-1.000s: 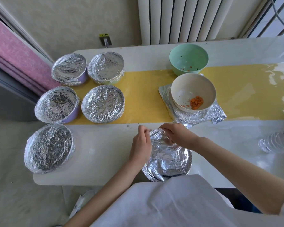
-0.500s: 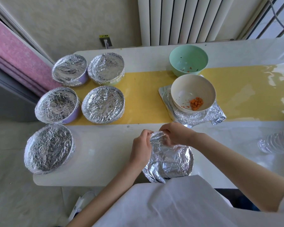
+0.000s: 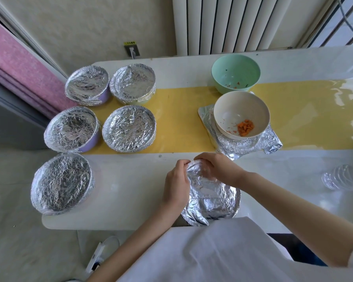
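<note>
While foil [image 3: 210, 192] wraps five bowls, carrot bits [image 3: 245, 127] fill one.

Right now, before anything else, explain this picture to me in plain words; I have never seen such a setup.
There is no machine here: a person wears a camera on the head, so you look down over their arms. The left hand and right hand both pinch the far edge of crinkled foil, moulded round, at the near edge of the white table; what it covers is hidden. On the left stand five foil-covered bowls. On the right are a green bowl, a cream bowl holding orange bits on a foil sheet, and a plastic bottle.
</note>
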{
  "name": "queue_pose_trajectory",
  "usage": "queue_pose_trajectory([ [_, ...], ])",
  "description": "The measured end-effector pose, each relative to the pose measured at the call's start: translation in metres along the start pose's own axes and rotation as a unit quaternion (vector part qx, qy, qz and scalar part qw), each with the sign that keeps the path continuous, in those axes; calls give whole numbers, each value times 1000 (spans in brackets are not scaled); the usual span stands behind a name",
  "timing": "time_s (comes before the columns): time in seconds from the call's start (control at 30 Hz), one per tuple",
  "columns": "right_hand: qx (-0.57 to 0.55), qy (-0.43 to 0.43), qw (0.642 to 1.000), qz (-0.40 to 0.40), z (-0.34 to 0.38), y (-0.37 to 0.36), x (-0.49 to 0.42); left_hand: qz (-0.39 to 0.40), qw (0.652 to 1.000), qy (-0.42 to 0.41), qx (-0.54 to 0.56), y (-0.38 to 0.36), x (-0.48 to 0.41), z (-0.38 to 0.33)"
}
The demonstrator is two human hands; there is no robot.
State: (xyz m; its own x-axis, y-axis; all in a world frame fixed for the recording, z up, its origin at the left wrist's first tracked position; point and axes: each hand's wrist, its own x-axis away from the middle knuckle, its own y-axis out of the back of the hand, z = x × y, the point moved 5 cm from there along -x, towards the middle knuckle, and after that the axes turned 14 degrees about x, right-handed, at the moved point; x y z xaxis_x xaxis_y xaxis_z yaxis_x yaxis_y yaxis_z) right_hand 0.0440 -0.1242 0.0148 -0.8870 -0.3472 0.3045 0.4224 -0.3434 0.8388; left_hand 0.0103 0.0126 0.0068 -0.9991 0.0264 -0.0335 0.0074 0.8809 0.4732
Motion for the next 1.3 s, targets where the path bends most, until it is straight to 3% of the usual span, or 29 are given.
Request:
queue_pose_trajectory([
  [0.2,-49,-85,994,-38,-18,2,9,-60,996,55,-20,13,1,14],
  [0.3,-57,-77,995,-31,-15,1,8,-30,995,94,15,13,-6,18],
  [0.6,-26,-59,998,-4,-9,0,4,24,996,89,16,9,-9,24],
  [1.1,18,-24,999,42,-3,-6,3,31,997,69,-10,7,-5,15],
  [1.3,61,17,998,22,0,-10,2,28,998,63,-4,8,-6,13],
])
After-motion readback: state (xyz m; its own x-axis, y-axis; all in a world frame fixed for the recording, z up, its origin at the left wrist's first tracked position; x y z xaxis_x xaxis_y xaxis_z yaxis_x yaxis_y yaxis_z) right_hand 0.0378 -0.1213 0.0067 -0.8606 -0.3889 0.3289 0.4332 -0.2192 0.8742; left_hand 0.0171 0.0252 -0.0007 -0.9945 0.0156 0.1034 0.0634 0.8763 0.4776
